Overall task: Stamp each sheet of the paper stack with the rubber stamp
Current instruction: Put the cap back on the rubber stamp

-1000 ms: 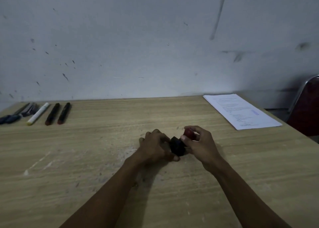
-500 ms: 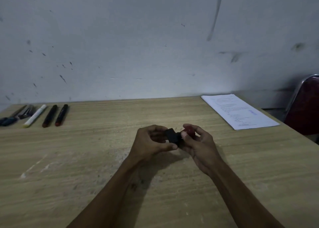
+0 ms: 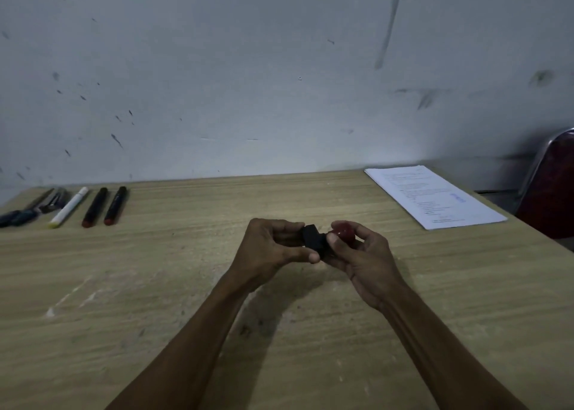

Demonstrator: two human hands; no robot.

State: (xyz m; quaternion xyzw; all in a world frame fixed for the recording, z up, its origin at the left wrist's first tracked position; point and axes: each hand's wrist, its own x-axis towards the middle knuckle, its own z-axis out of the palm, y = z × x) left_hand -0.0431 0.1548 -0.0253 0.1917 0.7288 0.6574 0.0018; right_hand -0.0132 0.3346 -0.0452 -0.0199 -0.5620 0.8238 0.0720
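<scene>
The bench (image 3: 155, 285) is flat wood with long pale lines in its grain and some scratchy white marks near its left edge. Behind it stands a gray wall (image 3: 279, 68) with small dark spots and streaks.

Above the middle of the bench, two bare hands hold the rubber stamp (image 3: 323, 239) sideways in the air. The left hand (image 3: 273, 248) has its grip closed around the stamp's black, boxy block, with the thumb under it and the fingers curled over the top. The right hand (image 3: 360, 254) has its grip closed around the round, shiny red knob at the other end, pinching it between thumb and fingers. A dark shadow lies on the wood below the arms.

The paper stack (image 3: 435, 197) lies flat at the far right corner of the bench, well apart from the hands. Its sheets are white and thin, with small print too tiny to read and a little blue mark on the top sheet.

Along the far left edge lie some long, thin things in a row: a white marker (image 3: 69, 207), two black markers (image 3: 105, 206) with red ends, and dark tools (image 3: 28, 211) that are hard to make out.

Past the right edge of the bench is a dark red chair (image 3: 549, 189) with a shiny metal frame.
</scene>
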